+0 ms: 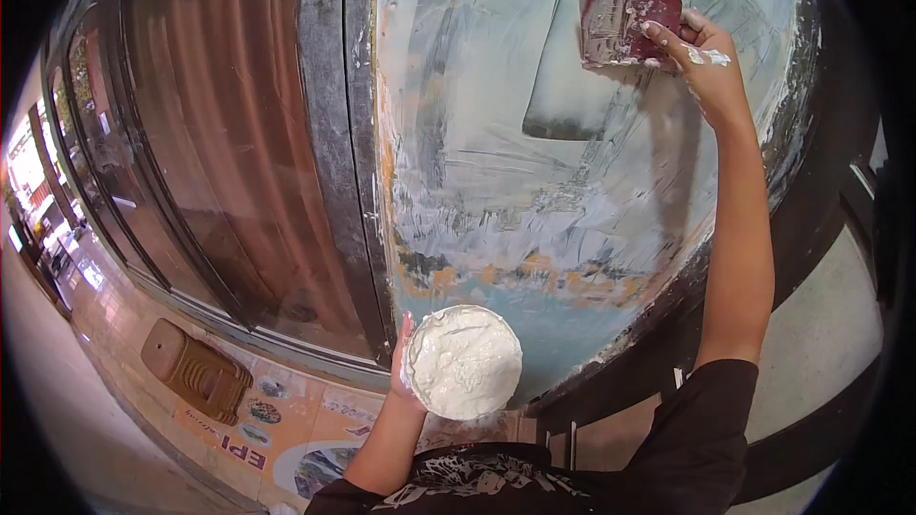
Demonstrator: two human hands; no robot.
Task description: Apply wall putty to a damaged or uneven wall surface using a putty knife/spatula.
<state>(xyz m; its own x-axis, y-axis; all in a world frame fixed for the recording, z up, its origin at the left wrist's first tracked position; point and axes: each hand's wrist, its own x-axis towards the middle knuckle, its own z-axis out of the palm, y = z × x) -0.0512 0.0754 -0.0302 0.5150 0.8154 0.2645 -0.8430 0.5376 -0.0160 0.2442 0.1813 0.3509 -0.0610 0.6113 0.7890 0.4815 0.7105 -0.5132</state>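
Note:
High on the wall, my right hand (701, 52) grips a dark red, flat putty scraper (634, 19), its face smeared with grey-white filler. The blade lies against or very close to the wall (477, 172), which is coated in patchy pale putty. White paste sticks to the back of that hand. Low in front of my body, my left hand (405, 362) holds a round tub of creamy white putty (465, 362) from its left side. The tub looks full nearly to the rim, and most of the left fingers are hidden by it.
Left of the wall runs a dark frame (343, 133) beside a glass panel with a brown curtain (219, 114) behind it. A brown plastic stool (196, 372) lies at the lower left, near a printed orange banner (258, 420). Dark beams (821, 200) border the right.

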